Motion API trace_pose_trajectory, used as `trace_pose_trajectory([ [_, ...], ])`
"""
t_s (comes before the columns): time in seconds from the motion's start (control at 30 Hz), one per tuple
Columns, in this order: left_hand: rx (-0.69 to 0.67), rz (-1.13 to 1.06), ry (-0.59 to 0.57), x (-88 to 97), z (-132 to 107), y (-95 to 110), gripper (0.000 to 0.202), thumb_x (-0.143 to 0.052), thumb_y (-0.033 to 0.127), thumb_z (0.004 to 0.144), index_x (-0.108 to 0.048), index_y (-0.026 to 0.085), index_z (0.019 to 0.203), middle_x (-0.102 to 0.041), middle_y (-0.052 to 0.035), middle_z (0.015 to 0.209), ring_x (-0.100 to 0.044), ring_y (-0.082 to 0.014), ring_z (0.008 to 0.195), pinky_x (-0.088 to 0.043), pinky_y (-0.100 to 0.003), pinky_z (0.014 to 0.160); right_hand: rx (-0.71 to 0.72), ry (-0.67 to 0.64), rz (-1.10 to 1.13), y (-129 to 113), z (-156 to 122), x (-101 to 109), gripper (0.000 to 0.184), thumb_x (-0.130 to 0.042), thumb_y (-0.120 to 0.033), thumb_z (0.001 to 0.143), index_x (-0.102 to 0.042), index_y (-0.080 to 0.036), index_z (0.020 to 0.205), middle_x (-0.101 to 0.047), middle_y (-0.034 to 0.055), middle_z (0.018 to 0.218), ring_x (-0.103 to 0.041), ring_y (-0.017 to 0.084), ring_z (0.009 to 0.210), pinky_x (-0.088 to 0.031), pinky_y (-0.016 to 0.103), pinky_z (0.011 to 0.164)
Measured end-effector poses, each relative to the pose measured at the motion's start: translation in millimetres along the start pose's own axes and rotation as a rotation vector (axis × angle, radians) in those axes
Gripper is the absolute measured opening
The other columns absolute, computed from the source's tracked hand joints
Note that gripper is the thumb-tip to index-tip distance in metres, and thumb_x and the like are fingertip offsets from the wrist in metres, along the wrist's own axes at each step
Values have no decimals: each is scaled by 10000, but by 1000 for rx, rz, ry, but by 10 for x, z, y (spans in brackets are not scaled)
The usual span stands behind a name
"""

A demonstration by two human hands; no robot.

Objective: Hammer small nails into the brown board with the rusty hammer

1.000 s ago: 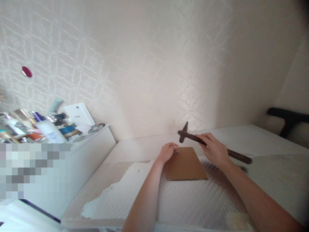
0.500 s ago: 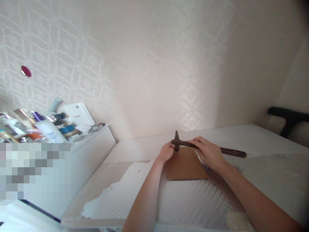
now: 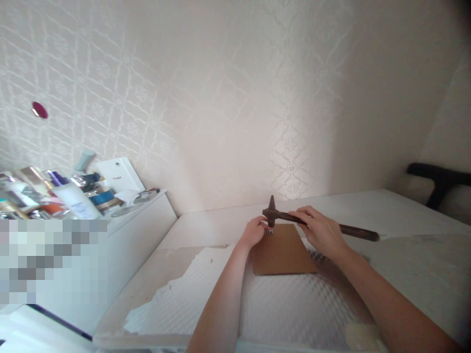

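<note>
My right hand (image 3: 322,231) is closed around the wooden handle of a hammer (image 3: 271,214), well up the handle near the head. The hammer head is just above the far left corner of a flat brown board (image 3: 283,252), which lies on white textured padding. My left hand (image 3: 254,231) is at that same corner, its fingers pinching a small, pale, toothed piece (image 3: 269,231) against the board. What kind of piece it is I cannot make out. The hammer's lower face is right beside my left fingertips.
Under the board is a table (image 3: 415,264) with a worn surface and a torn white padded sheet (image 3: 176,304). On the left, a white cabinet (image 3: 143,235) carries bottles, jars and a white box (image 3: 119,175). A black armrest (image 3: 437,171) is at the right, a wall behind.
The hammer has risen slightly and shifted a little right with my right hand, its head lifting off the toothed piece. My left hand and the board stay nearly still.
</note>
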State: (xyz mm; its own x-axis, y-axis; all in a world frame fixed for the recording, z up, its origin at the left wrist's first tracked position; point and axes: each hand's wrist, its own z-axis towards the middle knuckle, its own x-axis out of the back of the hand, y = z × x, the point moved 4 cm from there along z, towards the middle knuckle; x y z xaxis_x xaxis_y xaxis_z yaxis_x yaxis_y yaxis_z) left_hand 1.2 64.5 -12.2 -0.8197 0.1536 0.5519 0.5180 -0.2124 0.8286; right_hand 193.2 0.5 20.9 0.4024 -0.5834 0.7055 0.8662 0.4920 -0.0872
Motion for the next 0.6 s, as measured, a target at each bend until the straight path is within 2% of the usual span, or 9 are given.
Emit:
trace_pose_trajectory([
  [0.17, -16, 25, 5, 3, -1, 4, 347, -390, 79, 697, -650, 135, 920, -695, -56, 875, -614, -171, 848, -455, -289, 831, 28, -6, 17, -9, 9, 23, 303, -457, -154, 874, -600, -265, 1118, -624, 0, 1027, -613, 139, 853, -468, 238, 616],
  [0.3, 0, -12, -14, -1, -5, 10, 348, -393, 83, 706, -643, 134, 943, -694, -53, 854, -619, -167, 844, -456, -285, 831, 6, 40, 9, -4, 13, 49, 303, -460, -153, 875, -594, -260, 1125, -622, 5, 1032, -608, 139, 861, -462, 234, 624],
  [0.43, 1, 23, 0, 7, -7, 15, 338, -400, 84, 700, -652, 131, 920, -696, -59, 875, -614, -176, 859, -450, -300, 850, 35, 4, 26, -18, 11, 35, 297, -450, -148, 877, -596, -263, 1109, -624, 3, 1019, -609, 136, 855, -461, 234, 631],
  [0.6, -4, 6, -5, 6, -14, 26, 335, -400, 85, 709, -654, 131, 922, -695, -50, 868, -621, -163, 846, -460, -272, 824, 15, 28, 22, -9, 11, 42, 306, -448, -158, 875, -593, -262, 1125, -620, 15, 1034, -608, 143, 864, -467, 240, 630],
])
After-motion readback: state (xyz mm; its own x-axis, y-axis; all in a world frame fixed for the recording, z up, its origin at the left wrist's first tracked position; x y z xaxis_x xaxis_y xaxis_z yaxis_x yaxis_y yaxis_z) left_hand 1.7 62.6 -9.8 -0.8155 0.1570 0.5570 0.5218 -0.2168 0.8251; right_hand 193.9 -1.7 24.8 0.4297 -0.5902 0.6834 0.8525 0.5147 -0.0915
